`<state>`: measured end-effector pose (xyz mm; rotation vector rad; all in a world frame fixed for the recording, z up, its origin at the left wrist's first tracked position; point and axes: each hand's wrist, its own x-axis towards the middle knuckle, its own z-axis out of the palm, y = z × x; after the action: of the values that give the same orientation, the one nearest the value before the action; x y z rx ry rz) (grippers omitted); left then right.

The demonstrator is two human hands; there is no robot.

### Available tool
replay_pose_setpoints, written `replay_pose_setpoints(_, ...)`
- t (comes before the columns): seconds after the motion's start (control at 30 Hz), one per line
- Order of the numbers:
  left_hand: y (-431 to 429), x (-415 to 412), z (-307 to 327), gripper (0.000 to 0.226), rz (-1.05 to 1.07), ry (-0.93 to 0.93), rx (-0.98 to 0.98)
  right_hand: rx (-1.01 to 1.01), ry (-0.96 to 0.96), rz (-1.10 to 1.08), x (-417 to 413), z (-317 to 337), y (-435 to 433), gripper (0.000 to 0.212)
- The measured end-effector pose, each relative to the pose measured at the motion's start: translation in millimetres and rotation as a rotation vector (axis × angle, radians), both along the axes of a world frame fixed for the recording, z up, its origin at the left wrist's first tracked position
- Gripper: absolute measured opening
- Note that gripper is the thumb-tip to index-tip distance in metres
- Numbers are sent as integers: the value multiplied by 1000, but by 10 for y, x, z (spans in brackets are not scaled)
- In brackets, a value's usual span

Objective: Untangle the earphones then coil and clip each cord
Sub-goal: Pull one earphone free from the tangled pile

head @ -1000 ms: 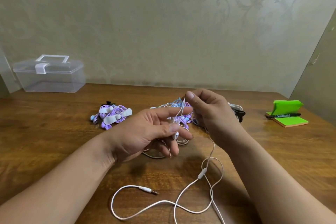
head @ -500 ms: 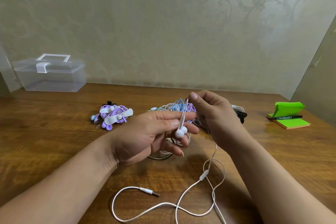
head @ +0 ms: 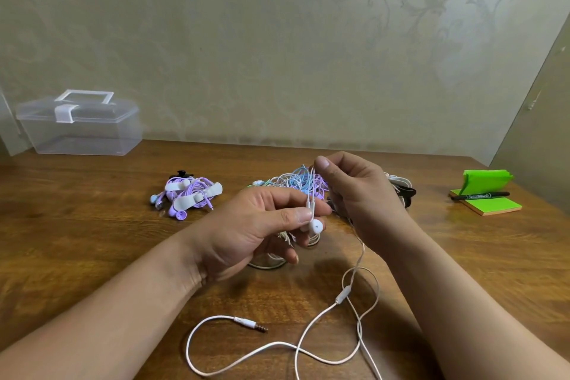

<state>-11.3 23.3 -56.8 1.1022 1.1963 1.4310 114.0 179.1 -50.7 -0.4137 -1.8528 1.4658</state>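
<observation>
table [head: 92,241]: tangled pile [head: 293,179] centre frame, behind hands. left hand [head: 246,225] now pinches white earbuds [head: 316,226] with thumb and forefinger; buds newly drawn out, hanging below. right hand [head: 361,191] pinches white cord [head: 343,295] just above; slack loops bottom centre. likely free, ready for coiling.

We are counting two hands: left hand [head: 246,225], right hand [head: 361,191]. One white earphone set [head: 316,226], one jack plug [head: 249,324], one tangled pile [head: 296,179], one purple bundle [head: 194,191] carrying two white clips [head: 182,202], one clear box [head: 83,129], one green notepad [head: 490,205], one black marker [head: 481,195].
</observation>
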Motion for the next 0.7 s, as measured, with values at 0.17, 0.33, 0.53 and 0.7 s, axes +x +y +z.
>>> replay_pose_setpoints(0.17,-13,-4,7,19,-7,69,2,-11,5,4,24,20,1,23)
replay_pose_setpoints(0.33,-11,-39,39,19,35,-63,56,6,-18,18,3,-21,0,24)
replay_pose_setpoints(0.53,2,-94,81,32,78,-202,160,68,-81,58,-46,-83,-46,33)
replay_pose_setpoints(0.7,38,-187,70,44,187,-196,198,232,-141,97,-104,-138,-173,35)
